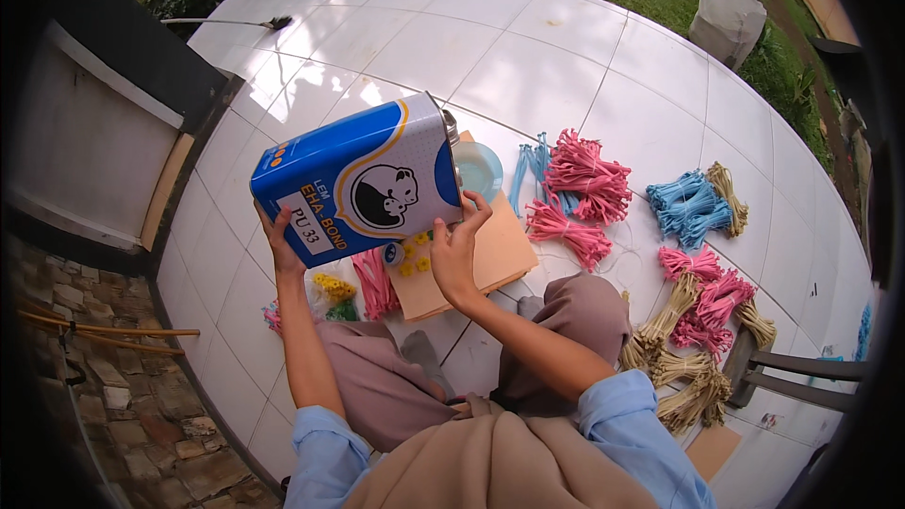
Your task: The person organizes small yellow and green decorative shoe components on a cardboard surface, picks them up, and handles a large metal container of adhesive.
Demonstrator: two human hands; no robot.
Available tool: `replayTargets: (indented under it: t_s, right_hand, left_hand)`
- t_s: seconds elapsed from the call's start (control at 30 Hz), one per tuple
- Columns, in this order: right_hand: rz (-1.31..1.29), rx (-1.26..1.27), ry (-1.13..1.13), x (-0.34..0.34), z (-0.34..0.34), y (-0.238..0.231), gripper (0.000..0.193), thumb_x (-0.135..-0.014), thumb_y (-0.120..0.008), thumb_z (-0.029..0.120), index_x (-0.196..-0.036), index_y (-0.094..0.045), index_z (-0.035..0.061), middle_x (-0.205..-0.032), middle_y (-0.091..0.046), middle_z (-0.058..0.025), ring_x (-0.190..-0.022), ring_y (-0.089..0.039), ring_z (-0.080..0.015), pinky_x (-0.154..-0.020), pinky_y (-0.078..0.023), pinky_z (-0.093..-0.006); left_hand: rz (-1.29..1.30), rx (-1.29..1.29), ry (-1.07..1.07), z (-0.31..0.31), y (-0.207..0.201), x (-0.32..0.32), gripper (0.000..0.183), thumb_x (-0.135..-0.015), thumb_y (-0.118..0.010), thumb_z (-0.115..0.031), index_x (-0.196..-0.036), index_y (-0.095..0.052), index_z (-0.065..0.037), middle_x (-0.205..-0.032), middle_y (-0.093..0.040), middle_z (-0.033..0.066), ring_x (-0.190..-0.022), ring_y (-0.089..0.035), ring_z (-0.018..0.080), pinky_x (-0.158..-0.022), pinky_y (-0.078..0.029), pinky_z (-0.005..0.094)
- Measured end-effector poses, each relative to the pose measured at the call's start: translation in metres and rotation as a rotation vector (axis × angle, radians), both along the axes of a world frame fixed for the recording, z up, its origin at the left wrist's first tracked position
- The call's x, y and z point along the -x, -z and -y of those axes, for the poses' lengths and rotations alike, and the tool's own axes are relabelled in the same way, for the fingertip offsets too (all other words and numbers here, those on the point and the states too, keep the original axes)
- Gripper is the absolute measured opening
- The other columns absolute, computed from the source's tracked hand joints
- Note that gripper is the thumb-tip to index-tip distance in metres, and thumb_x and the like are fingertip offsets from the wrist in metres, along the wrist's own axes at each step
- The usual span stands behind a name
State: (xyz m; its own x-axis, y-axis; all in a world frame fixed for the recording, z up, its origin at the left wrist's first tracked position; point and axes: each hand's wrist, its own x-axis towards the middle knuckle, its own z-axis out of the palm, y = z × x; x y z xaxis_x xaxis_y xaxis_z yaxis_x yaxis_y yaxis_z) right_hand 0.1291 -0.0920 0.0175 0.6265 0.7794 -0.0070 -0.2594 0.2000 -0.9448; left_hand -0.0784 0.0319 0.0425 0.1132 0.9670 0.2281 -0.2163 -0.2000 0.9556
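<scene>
Both hands hold up a large rectangular glue can (363,179), blue and white with a drawing of black-and-white animals. It lies tilted on its side, its metal-capped end to the right. My left hand (286,247) grips the base end from below. My right hand (456,250) holds the lower edge near the capped end, thumb against the side. Just beyond that end, a pale blue-green bowl (481,170) rests on a tan board (481,259), partly hidden by the can. Small yellow flowers (415,259) and a small round blue-and-white container (393,254) are under the can.
Pink bundles (589,179), blue bundles (690,207) and beige bundles (693,386) of thin stems lie to the right on white tiles. Yellow flower pieces (335,287) sit near my left knee. A dark chair-like frame (801,366) stands at right, a broom (273,24) at far left.
</scene>
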Motion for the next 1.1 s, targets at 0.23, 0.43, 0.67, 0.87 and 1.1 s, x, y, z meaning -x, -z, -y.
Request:
replayTargets:
  t_s: [0.23,0.43,0.67,0.87,1.1]
  right_hand:
    - [0.149,-0.041,0.089,-0.013,-0.017,0.013,0.05,-0.083,-0.042,-0.008,-0.123,-0.016,0.0068,-0.128,-0.035,-0.0241,-0.093,-0.053,-0.021,-0.079,-0.043,-0.0304]
    - [0.086,-0.146,0.048,-0.007,-0.031,0.005,0.045,-0.084,-0.04,-0.009,-0.119,-0.018,0.0069,-0.127,-0.034,-0.0223,-0.108,-0.049,-0.0251,-0.088,-0.04,-0.0303]
    - [0.039,-0.117,-0.038,0.01,-0.021,0.015,0.038,-0.082,-0.039,-0.01,-0.111,-0.021,0.0061,-0.129,-0.03,-0.0218,-0.111,-0.046,-0.0267,-0.078,-0.043,-0.0256]
    - [0.132,-0.128,-0.079,0.015,-0.012,0.011,0.033,-0.082,-0.037,-0.01,-0.107,-0.022,0.0052,-0.131,-0.029,-0.0217,-0.114,-0.045,-0.0266,-0.072,-0.042,-0.0224]
    - [0.233,-0.1,-0.107,0.017,-0.006,-0.008,0.043,-0.082,-0.037,-0.011,-0.121,-0.023,0.0025,-0.118,-0.037,-0.0161,-0.106,-0.048,-0.0224,-0.078,-0.043,-0.029]
  left_hand:
    - [0.045,0.025,0.066,-0.018,-0.013,-0.03,0.054,-0.077,-0.062,-0.022,-0.121,-0.033,-0.014,-0.102,-0.055,0.0105,-0.084,-0.063,0.021,-0.066,-0.056,0.0318]
    - [0.001,0.001,0.013,-0.034,-0.012,-0.013,0.053,-0.079,-0.06,-0.032,-0.123,-0.041,-0.009,-0.104,-0.058,0.0121,-0.088,-0.062,0.0209,-0.072,-0.054,0.0321]
    - [0.012,0.057,-0.014,-0.023,-0.009,0.014,0.051,-0.079,-0.059,-0.038,-0.116,-0.049,-0.004,-0.101,-0.062,0.0119,-0.085,-0.063,0.022,-0.072,-0.053,0.0324]
    - [0.137,0.164,0.021,-0.01,0.004,0.031,0.051,-0.08,-0.059,-0.035,-0.118,-0.046,-0.004,-0.103,-0.061,0.0117,-0.088,-0.062,0.023,-0.074,-0.053,0.0347]
    - [0.233,0.244,0.038,-0.001,0.028,0.034,0.056,-0.079,-0.058,-0.045,-0.119,-0.049,-0.007,-0.108,-0.059,0.0076,-0.096,-0.058,0.0216,-0.081,-0.048,0.0351]
